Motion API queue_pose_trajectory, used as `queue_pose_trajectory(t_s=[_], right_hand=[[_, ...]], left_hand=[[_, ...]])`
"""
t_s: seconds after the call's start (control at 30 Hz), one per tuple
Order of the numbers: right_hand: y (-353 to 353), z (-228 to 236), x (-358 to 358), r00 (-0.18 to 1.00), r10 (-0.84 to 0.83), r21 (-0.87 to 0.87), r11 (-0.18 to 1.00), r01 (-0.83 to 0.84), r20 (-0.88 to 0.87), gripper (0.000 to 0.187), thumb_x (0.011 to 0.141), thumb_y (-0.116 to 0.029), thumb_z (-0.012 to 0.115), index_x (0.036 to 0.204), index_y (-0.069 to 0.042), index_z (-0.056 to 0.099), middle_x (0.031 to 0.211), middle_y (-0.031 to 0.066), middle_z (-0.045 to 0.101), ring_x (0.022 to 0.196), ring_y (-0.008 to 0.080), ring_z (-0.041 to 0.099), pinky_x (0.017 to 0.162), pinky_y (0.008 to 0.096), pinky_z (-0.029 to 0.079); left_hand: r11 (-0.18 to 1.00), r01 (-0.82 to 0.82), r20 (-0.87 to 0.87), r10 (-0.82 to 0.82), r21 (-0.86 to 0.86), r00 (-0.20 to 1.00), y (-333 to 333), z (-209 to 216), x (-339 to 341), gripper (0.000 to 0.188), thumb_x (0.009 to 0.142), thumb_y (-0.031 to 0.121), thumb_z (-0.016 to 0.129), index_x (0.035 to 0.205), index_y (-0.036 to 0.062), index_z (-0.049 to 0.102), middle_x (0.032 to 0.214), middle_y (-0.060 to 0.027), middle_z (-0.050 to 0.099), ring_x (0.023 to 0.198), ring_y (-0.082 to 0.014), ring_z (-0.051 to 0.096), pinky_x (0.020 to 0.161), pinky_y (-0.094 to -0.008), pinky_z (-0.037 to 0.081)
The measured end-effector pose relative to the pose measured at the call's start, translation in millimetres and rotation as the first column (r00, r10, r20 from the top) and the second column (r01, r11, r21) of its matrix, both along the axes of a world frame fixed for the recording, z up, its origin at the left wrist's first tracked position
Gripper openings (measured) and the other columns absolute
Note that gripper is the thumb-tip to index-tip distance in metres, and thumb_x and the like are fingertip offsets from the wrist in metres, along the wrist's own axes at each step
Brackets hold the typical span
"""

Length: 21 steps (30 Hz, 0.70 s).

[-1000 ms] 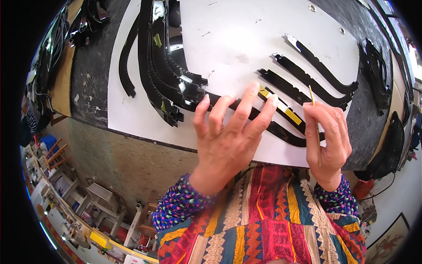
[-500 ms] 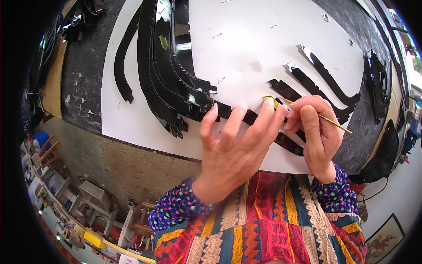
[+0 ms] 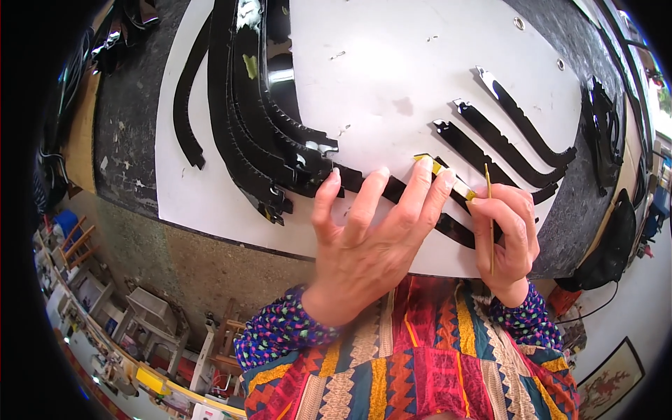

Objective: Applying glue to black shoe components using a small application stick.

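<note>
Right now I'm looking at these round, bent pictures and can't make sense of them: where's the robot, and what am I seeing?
There is no robot here, just a person's two bare hands. A wide fisheye camera worn on the head looks down, so straight edges bend near the rim.

The left hand is spread, its fingertips at a small yellow-and-white strip. The right hand holds a thin brass-coloured stick, its fingertips at the strip's lower end.

Under the hands, a white sheet lies on a dark table. On the sheet are overlapping black curved pieces at the left and three separate black pieces at the right.
</note>
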State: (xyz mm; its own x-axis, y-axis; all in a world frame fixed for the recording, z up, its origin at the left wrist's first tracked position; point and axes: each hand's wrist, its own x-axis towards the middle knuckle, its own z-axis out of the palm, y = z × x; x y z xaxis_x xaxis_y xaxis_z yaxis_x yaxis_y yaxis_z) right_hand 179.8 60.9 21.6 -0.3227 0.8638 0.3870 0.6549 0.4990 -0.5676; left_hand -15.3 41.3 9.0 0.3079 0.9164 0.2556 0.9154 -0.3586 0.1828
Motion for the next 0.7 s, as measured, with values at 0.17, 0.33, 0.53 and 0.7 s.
queue_pose_trajectory(t_s=[0.17,0.33,0.53,0.7], right_hand=[[-0.6,-3.8,0.1,0.999,-0.004,0.011,1.000,0.005,-0.032,0.037,0.074,0.014,0.075,0.108,0.001,0.066,0.102,0.0161,0.067,0.086,0.0296,0.067,0.074,0.0366,0.055],[-0.5,-3.5,1.1,0.998,0.005,0.006,1.000,-0.005,-0.061,0.037,0.073,0.014,0.075,0.107,0.002,0.066,0.102,0.0173,0.066,0.086,0.0292,0.067,0.073,0.0370,0.055],[-3.0,-5.1,1.7,0.997,0.000,0.009,1.000,0.001,-0.074,0.037,0.074,0.015,0.076,0.107,0.002,0.065,0.102,0.0176,0.065,0.086,0.0292,0.067,0.073,0.0371,0.055],[-2.5,-5.3,2.1,0.997,0.013,0.010,1.000,-0.012,-0.072,0.037,0.074,0.014,0.076,0.107,0.002,0.065,0.101,0.0175,0.065,0.086,0.0295,0.067,0.073,0.0371,0.055]], left_hand=[[1.000,0.010,-0.017,-0.010,0.005,1.000,1.9,1.4,-0.5,0.041,0.092,0.024,0.055,0.131,0.0275,0.066,0.136,0.0121,0.055,0.122,-0.0173,0.043,0.110,-0.0494,0.030],[1.000,0.008,-0.021,-0.008,-0.023,1.000,1.5,4.7,-0.5,0.041,0.091,0.021,0.059,0.130,0.0305,0.067,0.137,0.0127,0.055,0.122,-0.0176,0.042,0.111,-0.0473,0.029],[1.000,0.000,-0.026,0.000,0.002,1.000,0.2,-0.1,0.3,0.042,0.092,0.023,0.054,0.132,0.0292,0.066,0.135,0.0124,0.055,0.123,-0.0166,0.043,0.110,-0.0489,0.030],[0.999,0.009,-0.025,-0.011,-0.047,1.000,0.8,5.6,-0.2,0.042,0.089,0.017,0.064,0.128,0.0324,0.069,0.139,0.0122,0.055,0.122,-0.0192,0.042,0.112,-0.0461,0.027]])
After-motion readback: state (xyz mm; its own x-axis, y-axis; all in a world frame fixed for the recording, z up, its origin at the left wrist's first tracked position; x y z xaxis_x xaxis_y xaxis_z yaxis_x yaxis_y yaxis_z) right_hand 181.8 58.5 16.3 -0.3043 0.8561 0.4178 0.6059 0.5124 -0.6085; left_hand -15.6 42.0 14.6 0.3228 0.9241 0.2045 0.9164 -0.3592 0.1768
